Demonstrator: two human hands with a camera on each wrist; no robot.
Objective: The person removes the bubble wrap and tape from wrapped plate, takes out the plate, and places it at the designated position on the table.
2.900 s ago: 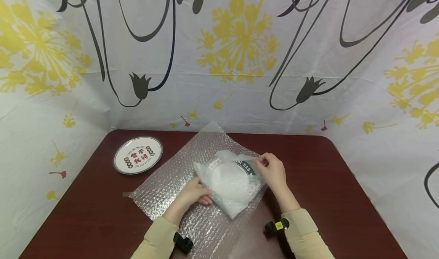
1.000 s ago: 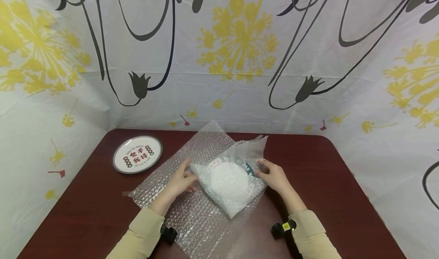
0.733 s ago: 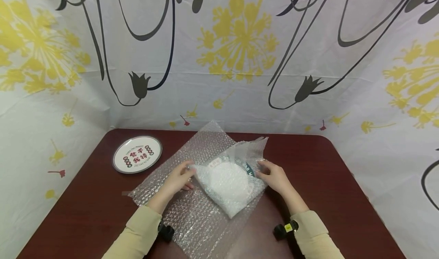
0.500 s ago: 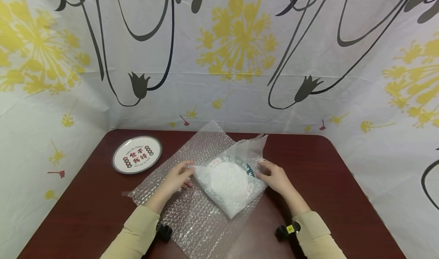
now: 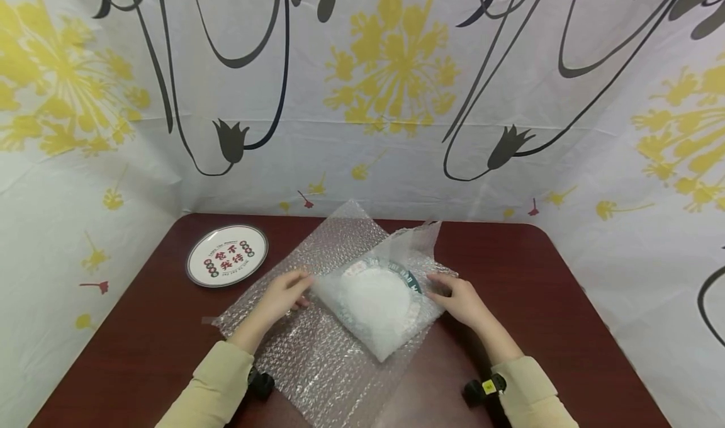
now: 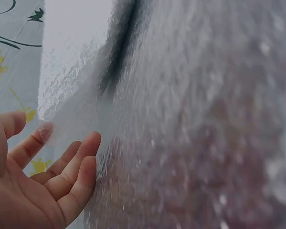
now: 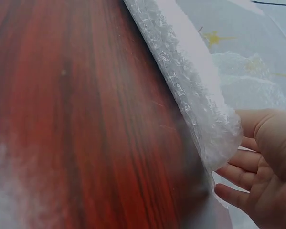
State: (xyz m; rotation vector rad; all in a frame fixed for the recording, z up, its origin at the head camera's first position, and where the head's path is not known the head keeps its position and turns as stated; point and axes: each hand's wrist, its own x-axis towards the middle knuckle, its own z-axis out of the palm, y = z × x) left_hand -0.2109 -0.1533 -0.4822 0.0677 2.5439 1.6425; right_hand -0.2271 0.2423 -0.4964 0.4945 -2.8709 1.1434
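A round white plate point(image 5: 376, 299) with green lettering near its rim lies under folded bubble wrap point(image 5: 340, 377), in the middle of the table in the head view. My left hand point(image 5: 285, 294) is at the fold's left corner. In the left wrist view, its index fingertip shows through the translucent wrap, with the thumb apart from it. On the other side, my right hand point(image 5: 461, 299) touches the fold's right edge with extended thumb and fingers. Seen from the right wrist, the thumb tip and index finger are hidden behind the wrap point(image 7: 190, 90).
A white plate point(image 5: 226, 257) with red characters sits at the table's back left. The flat bubble-wrap sheet extends diagonally over the dark red table point(image 5: 544, 327) toward its front edge. Behind the table hangs a patterned cloth point(image 5: 396, 176).
Earlier my right hand pinched the fold's upper right edge; it has since moved lower and slightly right. My left hand has drawn left, and a wrap corner now sticks out at right.
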